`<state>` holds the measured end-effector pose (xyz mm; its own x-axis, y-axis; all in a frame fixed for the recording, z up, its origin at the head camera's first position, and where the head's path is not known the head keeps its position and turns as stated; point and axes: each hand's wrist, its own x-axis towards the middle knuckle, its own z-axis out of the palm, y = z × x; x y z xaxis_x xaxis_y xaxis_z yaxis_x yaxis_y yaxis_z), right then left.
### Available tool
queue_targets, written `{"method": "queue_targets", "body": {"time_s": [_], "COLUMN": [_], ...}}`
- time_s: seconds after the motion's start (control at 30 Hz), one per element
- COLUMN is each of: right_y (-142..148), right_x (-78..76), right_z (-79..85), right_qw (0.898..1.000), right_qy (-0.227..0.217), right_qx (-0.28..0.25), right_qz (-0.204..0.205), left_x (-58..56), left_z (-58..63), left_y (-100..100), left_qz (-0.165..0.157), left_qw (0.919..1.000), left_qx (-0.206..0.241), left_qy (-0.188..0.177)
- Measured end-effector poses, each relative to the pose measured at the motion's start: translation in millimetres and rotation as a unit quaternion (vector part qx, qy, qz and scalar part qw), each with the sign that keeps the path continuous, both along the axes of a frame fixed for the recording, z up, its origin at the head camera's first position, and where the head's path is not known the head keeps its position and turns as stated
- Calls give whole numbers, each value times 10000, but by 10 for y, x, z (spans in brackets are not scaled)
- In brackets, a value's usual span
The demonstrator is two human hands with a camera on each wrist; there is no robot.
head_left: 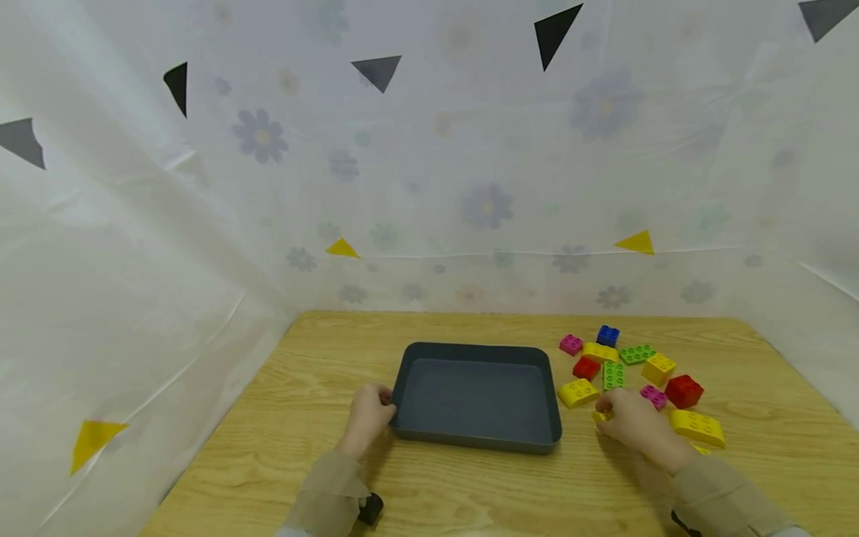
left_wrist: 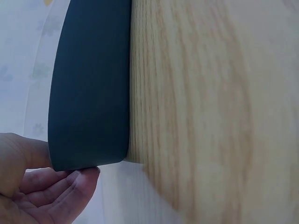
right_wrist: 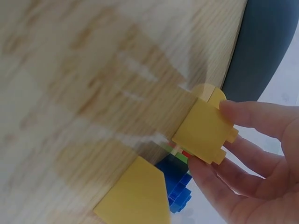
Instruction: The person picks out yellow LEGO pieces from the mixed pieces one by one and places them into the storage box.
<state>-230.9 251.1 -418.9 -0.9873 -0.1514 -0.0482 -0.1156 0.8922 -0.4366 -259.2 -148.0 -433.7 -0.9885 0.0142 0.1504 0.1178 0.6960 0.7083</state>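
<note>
Nearest the head camera come your left sleeve (head_left: 327,492) and right sleeve (head_left: 728,496), both beige, reaching over the wooden table (head_left: 463,496). Your left hand (head_left: 365,419) grips the left side of the dark tray (head_left: 473,399), which lies flat in front of you. Your right hand (head_left: 636,425) pinches a small yellow block (head_left: 599,417), to the right of the tray and apart from it. Around that hand lie loose blocks — a blue block (head_left: 608,335), two pink, two red, two green and several yellow. A flowered curtain (head_left: 416,171) hangs behind.

In the left wrist view, your thumb reaches over the tray's rim, with your fingers against the outside near a corner.

In the right wrist view, you hold the small yellow block between thumb and fingers, studs toward your palm — whether it touches the table, I cannot tell. The tray's wall shows at upper right.
</note>
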Motion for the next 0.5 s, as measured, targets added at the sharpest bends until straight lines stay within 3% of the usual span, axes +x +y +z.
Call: {"method": "queue_targets", "body": {"time_s": [0.27, 0.5], "right_y": [-7, -22], "right_x": [7, -26], "right_z": [-5, 91], "right_qw": [9999, 9999], "right_qy": [155, 33], "right_qx": [-21, 8], "right_qz": [52, 116], "left_x": [4, -14], "left_z": [-2, -28], "left_y": [-9, -17], "left_qz": [6, -7], "left_qw": [10000, 10000], "left_qx": [-30, 16], "left_qy": [54, 82]}}
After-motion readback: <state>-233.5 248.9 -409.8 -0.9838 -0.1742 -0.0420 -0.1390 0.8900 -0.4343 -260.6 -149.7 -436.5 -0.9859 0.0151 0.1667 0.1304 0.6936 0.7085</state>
